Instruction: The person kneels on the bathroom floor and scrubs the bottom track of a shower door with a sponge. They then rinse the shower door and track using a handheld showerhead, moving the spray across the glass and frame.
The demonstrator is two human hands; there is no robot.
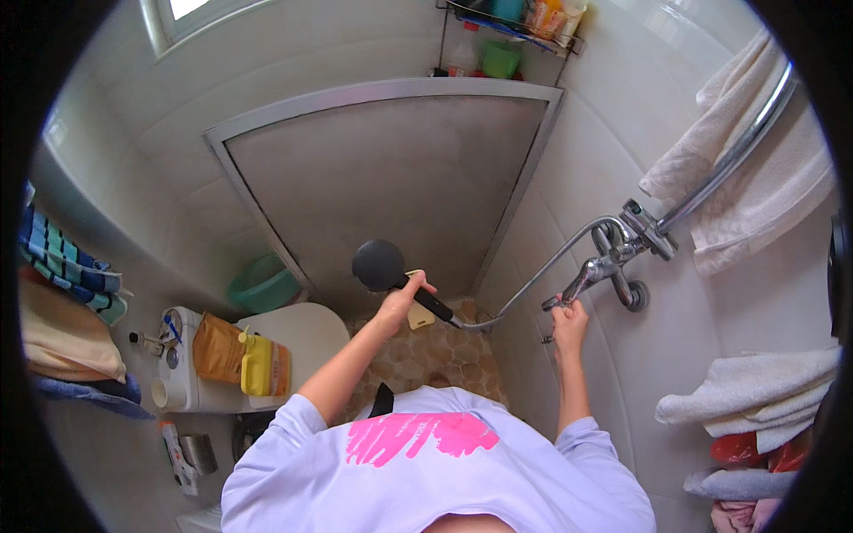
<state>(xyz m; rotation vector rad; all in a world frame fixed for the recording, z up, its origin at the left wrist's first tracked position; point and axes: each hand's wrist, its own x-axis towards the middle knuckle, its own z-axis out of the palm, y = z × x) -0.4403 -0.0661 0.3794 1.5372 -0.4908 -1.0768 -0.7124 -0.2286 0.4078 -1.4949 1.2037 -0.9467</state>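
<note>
My left hand (400, 301) is closed around the handle of a black handheld shower head (378, 266), whose round face lies up and to the left of the hand. A metal shower hose (533, 280) runs from that handle to a chrome mixer tap (603, 266) on the right wall. At the tap's lower left end, my right hand (570, 324) grips its lever (553, 303). No water is visible coming from the shower head. Below the left hand, a pale yellow object (420, 317) lies on the stone-patterned floor (460, 346).
A framed panel (393, 160) stands ahead. At left are a toilet lid (320, 333) with a yellow jug (256, 365) and a brown bag (218, 346) beside it, and a green basin (265, 286). Towels (753, 160) hang at right; a wire rack (513, 26) holds bottles.
</note>
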